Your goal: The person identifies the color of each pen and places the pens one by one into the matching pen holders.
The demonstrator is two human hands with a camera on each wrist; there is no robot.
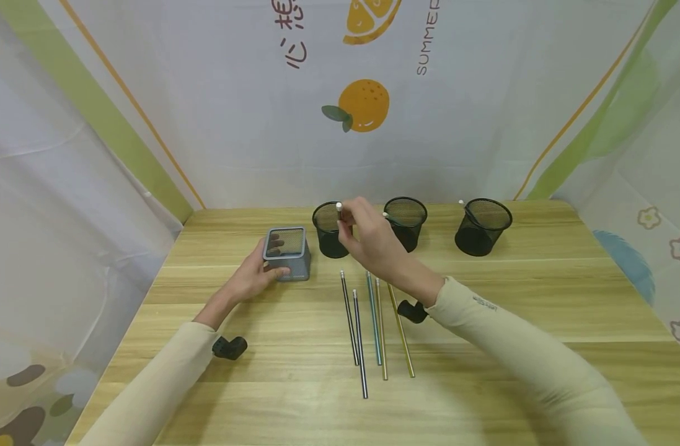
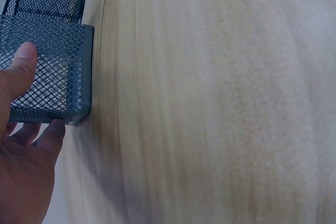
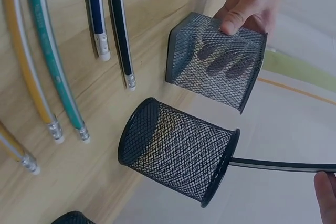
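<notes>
My left hand [image 1: 249, 277] grips a square grey mesh pen holder [image 1: 296, 267] standing on the table, thumb on its near side and fingers on the far side. In the left wrist view, the thumb lies against the mesh. My right hand [image 1: 374, 240] pinches a dark pencil [image 3: 273, 164] near its white eraser end. The pencil points down into the mouth of the leftmost round black mesh cup [image 1: 333, 243]; in the right wrist view its lower end passes the rim. Just in front of the cup lie several loose pencils [image 1: 359, 341], erasers toward it.
Two more round mesh cups stand to the right, the middle cup [image 1: 409, 238] and the far right cup [image 1: 476, 238], each with a pencil leaning in it. A printed curtain [image 1: 250, 142] hangs behind the wooden table [image 1: 295, 396]. Small black devices sit by both wrists.
</notes>
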